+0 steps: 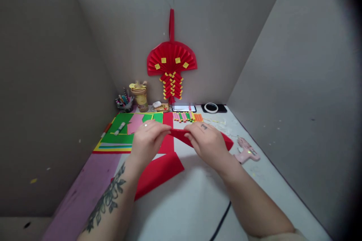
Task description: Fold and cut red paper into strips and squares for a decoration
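Between my hands, raised over the table, is a folded sheet of red paper (181,134). My left hand (149,137) pinches its left end between thumb and fingers. My right hand (207,143) grips it further right, and the paper's right corner sticks out past that hand. Below my left forearm lies another red sheet (160,175), partly covered by the arm. A flat red strip (169,145) shows on the table behind the hands.
Green paper (120,141), pink paper (135,123) and a glue stick (120,128) lie left. Small coloured paper rolls (183,117) line the back. A pink glue gun (246,150) rests right, near a black cable (220,221). A red fan decoration (172,56) hangs on the wall.
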Available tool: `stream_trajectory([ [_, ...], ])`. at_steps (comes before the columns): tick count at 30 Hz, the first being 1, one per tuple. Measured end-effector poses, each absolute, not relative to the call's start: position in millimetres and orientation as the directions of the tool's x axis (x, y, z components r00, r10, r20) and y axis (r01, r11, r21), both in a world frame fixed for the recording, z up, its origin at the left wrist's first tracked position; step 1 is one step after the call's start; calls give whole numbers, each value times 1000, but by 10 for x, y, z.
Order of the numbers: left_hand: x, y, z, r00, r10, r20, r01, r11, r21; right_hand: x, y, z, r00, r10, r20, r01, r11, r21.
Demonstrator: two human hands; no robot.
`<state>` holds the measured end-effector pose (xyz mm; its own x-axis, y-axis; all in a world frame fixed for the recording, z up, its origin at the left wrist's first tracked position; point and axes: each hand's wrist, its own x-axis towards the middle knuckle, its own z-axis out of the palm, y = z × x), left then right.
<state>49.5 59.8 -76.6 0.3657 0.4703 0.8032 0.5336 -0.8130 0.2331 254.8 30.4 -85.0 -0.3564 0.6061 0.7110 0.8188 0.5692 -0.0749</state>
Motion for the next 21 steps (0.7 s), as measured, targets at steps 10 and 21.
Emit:
stream_trajectory([
  [10,319,684,-737,228,586,777,556,-734,391,2469,438,-969,-286,580,763,801,581,-142],
  [21,559,621,-897,532,470,704,730,-676,-101,2369,444,-1033,-350,577,738,846,533,-16],
])
